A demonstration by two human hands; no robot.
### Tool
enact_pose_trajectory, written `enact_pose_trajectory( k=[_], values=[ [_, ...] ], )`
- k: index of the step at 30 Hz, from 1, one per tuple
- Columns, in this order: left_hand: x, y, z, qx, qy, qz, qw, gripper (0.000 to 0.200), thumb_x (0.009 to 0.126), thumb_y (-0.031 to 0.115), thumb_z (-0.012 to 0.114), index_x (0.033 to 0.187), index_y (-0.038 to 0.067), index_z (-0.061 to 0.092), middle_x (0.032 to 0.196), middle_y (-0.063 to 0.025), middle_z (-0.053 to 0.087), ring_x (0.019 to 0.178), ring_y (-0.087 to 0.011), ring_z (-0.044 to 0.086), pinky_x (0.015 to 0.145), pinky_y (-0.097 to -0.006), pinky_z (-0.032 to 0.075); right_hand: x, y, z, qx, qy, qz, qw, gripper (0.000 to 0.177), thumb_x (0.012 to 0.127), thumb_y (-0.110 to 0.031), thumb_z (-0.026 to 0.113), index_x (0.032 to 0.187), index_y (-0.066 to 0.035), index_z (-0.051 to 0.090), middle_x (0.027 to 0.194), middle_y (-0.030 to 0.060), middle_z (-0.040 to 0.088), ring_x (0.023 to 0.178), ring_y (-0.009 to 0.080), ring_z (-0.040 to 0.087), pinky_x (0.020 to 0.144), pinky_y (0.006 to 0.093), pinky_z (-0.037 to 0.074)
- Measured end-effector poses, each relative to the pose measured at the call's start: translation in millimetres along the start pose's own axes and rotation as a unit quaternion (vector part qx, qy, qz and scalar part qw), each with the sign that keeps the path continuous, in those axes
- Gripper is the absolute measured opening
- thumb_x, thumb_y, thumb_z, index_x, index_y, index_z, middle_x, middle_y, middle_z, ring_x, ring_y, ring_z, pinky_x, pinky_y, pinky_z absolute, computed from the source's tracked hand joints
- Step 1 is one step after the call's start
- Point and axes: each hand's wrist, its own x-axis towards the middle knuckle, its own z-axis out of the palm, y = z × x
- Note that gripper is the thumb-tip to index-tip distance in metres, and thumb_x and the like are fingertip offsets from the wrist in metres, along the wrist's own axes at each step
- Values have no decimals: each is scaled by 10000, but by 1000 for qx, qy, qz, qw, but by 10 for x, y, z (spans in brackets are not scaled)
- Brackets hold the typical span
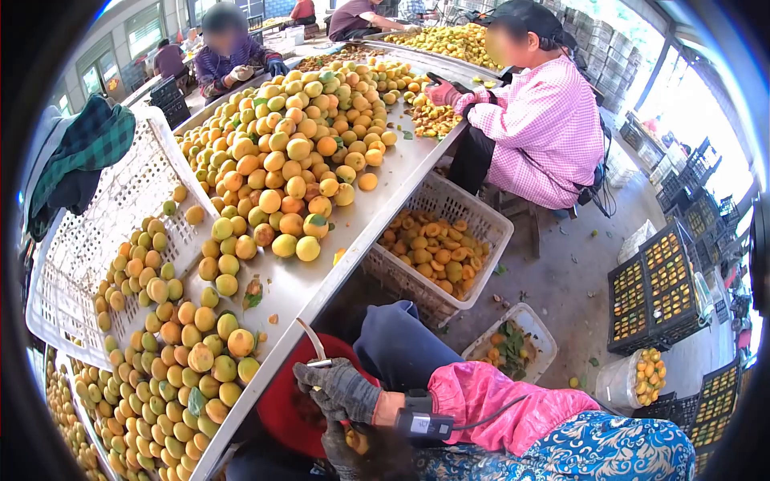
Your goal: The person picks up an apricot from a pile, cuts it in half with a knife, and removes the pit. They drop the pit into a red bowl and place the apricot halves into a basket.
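My right hand (341, 390), in a dark grey glove, is closed around a tool with a thin curved metal blade (311, 337), which looks like a curved knife. Its blade points up toward the table edge. Just below, my left hand (340, 450), gloved alike, is partly hidden by the right arm and a blurred patch. An orange apricot (358, 439) shows at its fingers. Both hands are over or beside a red tub (277, 393). A large heap of yellow-orange apricots (273, 152) lies on the metal table (325, 264) beside me.
A white crate (496, 240) of halved apricots stands under the table edge. Near my knee is a white bin (544, 329) with leaves. Another white crate (76, 264) lies tipped on the table. A person in pink (537, 128) sits across; stacked black crates (654, 280) stand right.
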Motion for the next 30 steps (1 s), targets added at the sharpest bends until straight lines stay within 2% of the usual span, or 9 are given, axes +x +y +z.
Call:
enact_pose_trajectory(
  k=[9, 11, 12, 14, 15, 16, 17, 27, 30],
  values=[
    [-14, -556, 164, -262, 67, -141, 952, 334, 754, 114, 659, 1060, 4, 586, 849, -60, 628, 800, -150, 611, 666, -283, 484, 668, 702, -493, 196, -154, -80, 965, 239, 927, -235, 478, 1067, -71, 580, 912, 52, 612, 797, 180, 602, 657, 314, 520],
    [-28, -707, 133, -131, 68, -113, 983, 359, 744, 118, 661, 1075, 5, 581, 843, -79, 629, 787, -169, 614, 644, -293, 477, 766, 703, -602, 371, -353, 47, 858, 276, 897, -236, 512, 1122, -81, 547, 902, 48, 596, 830, 176, 590, 701, 312, 506],
    [-1, -654, 97, 75, 56, -28, 995, 379, 741, 115, 656, 1095, 7, 576, 811, -101, 627, 743, -205, 613, 612, -314, 471, 851, 708, -649, 691, -281, 234, 624, 299, 868, -244, 531, 1129, -100, 506, 861, 36, 568, 780, 184, 569, 673, 305, 483],
    [69, -516, 128, 315, 95, 113, 937, 398, 740, 105, 645, 1119, 11, 570, 744, -130, 618, 656, -269, 601, 547, -358, 454, 1375, 1191, -899, 526, -468, 83, 706, 334, 890, -281, 483, 1168, -96, 475, 899, 37, 548, 781, 179, 560, 661, 283, 482],
    [83, -462, 164, 355, 149, 169, 907, 396, 743, 99, 638, 1123, 13, 568, 708, -139, 609, 612, -298, 591, 514, -382, 444, 1383, 1166, -1010, 321, -421, -108, 841, 343, 901, -290, 474, 1173, -81, 492, 917, 40, 569, 778, 168, 581, 659, 287, 495],
    [107, -458, 191, 321, 133, 149, 926, 400, 748, 107, 645, 1127, 7, 564, 685, -133, 605, 592, -297, 592, 502, -392, 441, 1337, 1154, -1174, 524, -237, 48, 817, 306, 912, -256, 466, 1164, -86, 505, 929, 31, 591, 748, 153, 587, 609, 315, 491],
    [132, -460, 195, 284, 124, 132, 942, 404, 754, 115, 652, 1130, 1, 560, 661, -126, 601, 572, -297, 593, 491, -402, 439, 787, 552, -710, 125, -122, -89, 981, 273, 926, -291, 491, 1074, -78, 575, 887, 27, 611, 697, 125, 590, 535, 303, 476],
    [170, -200, 104, -219, 149, -233, 936, 280, 939, 203, 500, 922, -35, 647, 666, -120, 631, 532, -213, 571, 485, -370, 409, 117, 98, 16, 0, 98, -9, 995, 285, 878, -326, 665, 768, -81, 570, 490, -42, 428, 330, 81, 360, 298, 251, 264],
    [108, -256, 18, 128, 104, -14, 986, 263, 932, 175, 521, 1084, -23, 603, 788, -79, 676, 623, -169, 610, 546, -324, 457, 74, 130, 20, 23, 58, -6, 998, 285, 888, -333, 650, 777, -85, 564, 492, -44, 417, 335, 79, 350, 303, 246, 263]
  ],
)
